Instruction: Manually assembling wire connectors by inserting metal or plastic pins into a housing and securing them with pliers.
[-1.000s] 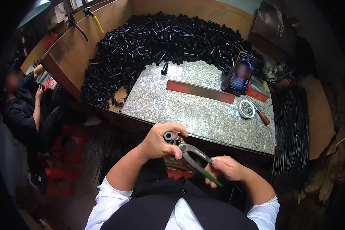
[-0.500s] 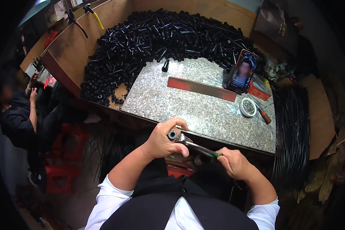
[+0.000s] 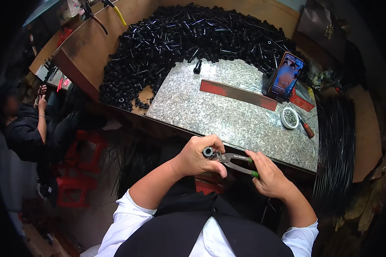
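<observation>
Fingers (image 3: 217,166) around one tube (image 3: 207,152), one pincer tool (image 3: 226,159)

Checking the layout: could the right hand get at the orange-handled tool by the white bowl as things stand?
Probably, if freed: the right hand is on the green-handled pliers. The orange-handled tool lies beside the white bowl, its handle seemingly uncovered.

The pliers (image 3: 228,157) have green grips (image 3: 255,174), the tabletop (image 3: 218,118) is speckled grey, the bowl (image 3: 292,127) white, the stool (image 3: 75,184) red.
</observation>
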Motion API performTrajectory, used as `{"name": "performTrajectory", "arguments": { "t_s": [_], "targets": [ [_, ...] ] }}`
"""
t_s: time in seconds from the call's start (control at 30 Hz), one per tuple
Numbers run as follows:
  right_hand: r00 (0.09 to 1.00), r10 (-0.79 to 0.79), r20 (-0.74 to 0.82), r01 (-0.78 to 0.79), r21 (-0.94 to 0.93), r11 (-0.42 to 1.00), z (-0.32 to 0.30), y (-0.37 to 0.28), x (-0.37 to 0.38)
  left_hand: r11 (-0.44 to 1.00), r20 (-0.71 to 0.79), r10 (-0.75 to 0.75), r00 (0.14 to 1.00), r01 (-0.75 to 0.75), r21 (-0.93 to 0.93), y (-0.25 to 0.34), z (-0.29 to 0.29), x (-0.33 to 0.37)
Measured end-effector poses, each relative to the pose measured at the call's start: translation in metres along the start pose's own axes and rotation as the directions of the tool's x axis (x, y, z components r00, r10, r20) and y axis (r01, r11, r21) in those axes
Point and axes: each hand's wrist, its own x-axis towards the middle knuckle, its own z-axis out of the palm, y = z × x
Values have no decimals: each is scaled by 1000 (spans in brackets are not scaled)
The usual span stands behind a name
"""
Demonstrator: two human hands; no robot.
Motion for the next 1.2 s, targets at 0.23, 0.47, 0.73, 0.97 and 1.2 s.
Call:
{"name": "performTrajectory", "arguments": {
  "t_s": [0.23, 0.47, 0.73, 0.97, 1.2],
  "targets": [
    [969, 9, 246, -73, 254, 964, -4, 4, 6, 999, -3, 35, 999, -34, 35, -1, 0, -4],
    [981, 37, 190, -97, 316, 944, 11, 0, 12, 997, -221, 74, 972, -77, -4, -11, 10, -10],
    [988, 131, 81, -148, 262, 954, 21, -3, 14, 998, -290, 63, 955, -64, 5, -8, 14, -11],
    [919, -12, -394, 53, 95, 994, 27, 15, 6, 995, -314, 82, 946, -93, -22, -13, 12, -6],
    [754, 172, -633, -231, -11, 973, -32, 57, 5, 995, -269, -41, 962, 14, -104, -11, 4, -16]
  ]
}}
